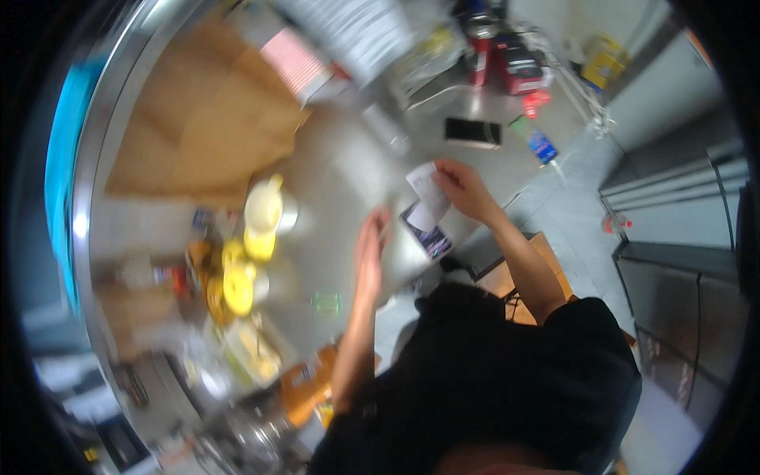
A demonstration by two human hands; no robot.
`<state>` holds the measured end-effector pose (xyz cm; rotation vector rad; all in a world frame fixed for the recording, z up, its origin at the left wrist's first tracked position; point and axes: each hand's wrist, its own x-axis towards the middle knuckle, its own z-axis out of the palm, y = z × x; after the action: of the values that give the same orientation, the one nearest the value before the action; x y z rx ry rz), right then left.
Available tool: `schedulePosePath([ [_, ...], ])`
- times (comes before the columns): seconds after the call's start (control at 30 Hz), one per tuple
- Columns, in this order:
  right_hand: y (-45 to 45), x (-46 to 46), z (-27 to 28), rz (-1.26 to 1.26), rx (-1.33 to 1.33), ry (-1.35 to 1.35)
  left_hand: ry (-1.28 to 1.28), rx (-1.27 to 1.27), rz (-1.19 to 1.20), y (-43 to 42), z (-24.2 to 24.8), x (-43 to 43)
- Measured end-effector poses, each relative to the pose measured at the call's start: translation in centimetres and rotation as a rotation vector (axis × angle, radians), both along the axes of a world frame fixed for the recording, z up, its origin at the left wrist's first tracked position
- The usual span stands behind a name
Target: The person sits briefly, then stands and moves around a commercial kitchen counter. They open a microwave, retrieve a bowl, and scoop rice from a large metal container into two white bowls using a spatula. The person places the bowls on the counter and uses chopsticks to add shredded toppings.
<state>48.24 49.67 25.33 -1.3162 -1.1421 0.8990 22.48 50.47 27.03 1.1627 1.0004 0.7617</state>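
Note:
My right hand (pixel 466 187) pinches a curling white paper slip (pixel 428 196) that bears print. Below the slip, a smartphone (pixel 436 244) with a lit, dark-toned screen lies near the edge of the metal worktop (pixel 320 249); the paper covers part of it. To the left, my left hand (pixel 371 249) is held over the worktop, edge-on and blurred. Its thumb and fingers look apart, and I see nothing held in it.
Brown paper (pixel 214 124) covers the far left. Yellow-and-white containers (pixel 261 214) and a clear tub of food (pixel 254 350) stand left. Beyond my right hand lie a dark phone (pixel 473 132), another lit phone (pixel 537 142) with a cable and a red-black box (pixel 516 65).

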Motion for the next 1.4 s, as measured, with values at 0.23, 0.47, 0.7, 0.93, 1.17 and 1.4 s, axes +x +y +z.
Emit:
schedulePosePath([
  [0.23, 0.0, -15.0, 8.7, 0.087, 0.153, 0.174, -0.337, -0.038, 0.008, 2.4, 6.7, -4.9],
  [0.47, -4.6, -24.2, 11.1, 0.443, -0.234, 0.298, -0.726, 0.073, 0.127, 3.2, 14.7, -15.9],
  [0.7, -6.3, -31.0, 12.7, 0.481, -0.209, 0.337, -0.677, 0.159, 0.146, 1.6, 17.0, -23.4],
  [0.93, -6.9, -33.9, 13.3, 0.507, -0.187, 0.361, -0.709, 0.163, 0.156, 0.3, 17.6, -26.0],
  [1.17, -6.6, -35.4, 12.4, 0.417, -0.160, 0.328, -0.691, 0.255, 0.090, -1.6, 14.8, -25.3],
  [1.4, -8.9, -36.4, 11.9, 0.591, -0.159, 0.122, -0.988, 0.149, 0.516, 1.7, 7.7, -30.7],
])
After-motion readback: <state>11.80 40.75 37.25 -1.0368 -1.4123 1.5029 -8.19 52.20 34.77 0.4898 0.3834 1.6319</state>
